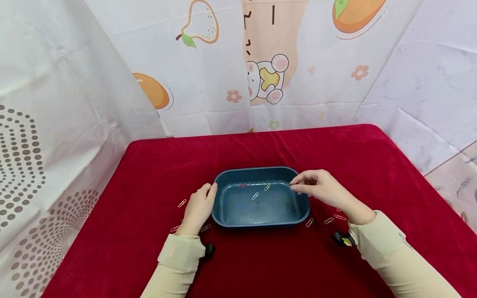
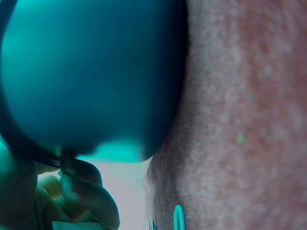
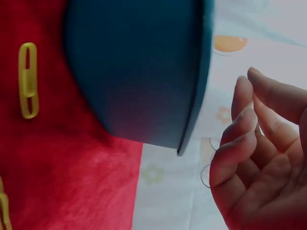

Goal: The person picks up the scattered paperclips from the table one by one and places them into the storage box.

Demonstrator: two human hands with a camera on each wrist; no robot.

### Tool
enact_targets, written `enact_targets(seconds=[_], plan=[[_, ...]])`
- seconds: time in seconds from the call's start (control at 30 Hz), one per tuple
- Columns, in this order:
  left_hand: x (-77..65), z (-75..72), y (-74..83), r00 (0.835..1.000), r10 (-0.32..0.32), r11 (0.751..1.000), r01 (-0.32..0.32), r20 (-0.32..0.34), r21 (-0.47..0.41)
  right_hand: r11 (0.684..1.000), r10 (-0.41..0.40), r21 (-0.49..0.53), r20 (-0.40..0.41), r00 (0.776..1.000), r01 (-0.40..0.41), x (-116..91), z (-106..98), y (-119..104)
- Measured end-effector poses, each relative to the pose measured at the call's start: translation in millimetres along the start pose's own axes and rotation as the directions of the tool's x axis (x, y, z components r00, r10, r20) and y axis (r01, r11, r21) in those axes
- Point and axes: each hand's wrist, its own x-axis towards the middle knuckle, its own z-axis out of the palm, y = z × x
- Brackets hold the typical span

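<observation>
A dark blue plastic tub (image 1: 268, 213) holds several paper clips: a red one (image 1: 243, 186), a yellow one (image 1: 267, 187), a pale one (image 1: 255, 195), a blue one (image 1: 239, 207) and a green one (image 1: 285, 200). My left hand (image 1: 199, 205) grips its left rim; the left wrist view shows fingers (image 2: 88, 191) curled at the tub's edge. Over the right rim hovers my right hand (image 1: 318, 188), thumb and index fingertips close together. Nothing shows between those fingertips in the right wrist view, where the hand (image 3: 259, 153) is beside the tub wall (image 3: 139, 81).
Loose paper clips lie on the red cloth (image 1: 257, 260) on both sides of the tub, such as a pale one (image 1: 182, 203) at left and a yellow one (image 1: 309, 222) at right. Printed white curtains (image 1: 208, 111) hang behind and beside the table.
</observation>
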Motion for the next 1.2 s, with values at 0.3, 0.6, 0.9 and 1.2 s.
enact_targets(seconds=[0.3,0.6,0.9,1.2], plan=[[0.8,-0.5,0.1,1.000,0.002,1.000,-0.002,0.005,-0.001,0.999,0.018,-0.028,0.028,0.999,-0.017,-8.3,3.5,7.4],[0.8,-0.6,1.4,1.000,-0.005,1.000,0.004,0.005,0.005,0.998,0.035,-0.055,0.024,0.999,-0.034,-19.7,3.7,14.3],[0.7,-0.1,1.3,1.000,-0.006,1.000,0.006,0.010,-0.002,0.997,0.076,-0.031,-0.013,0.997,-0.076,-31.9,-0.2,19.9],[0.4,-0.9,1.4,1.000,-0.004,1.000,0.004,0.010,-0.006,0.994,0.107,-0.002,0.011,0.994,-0.107,-40.4,-2.9,28.5]])
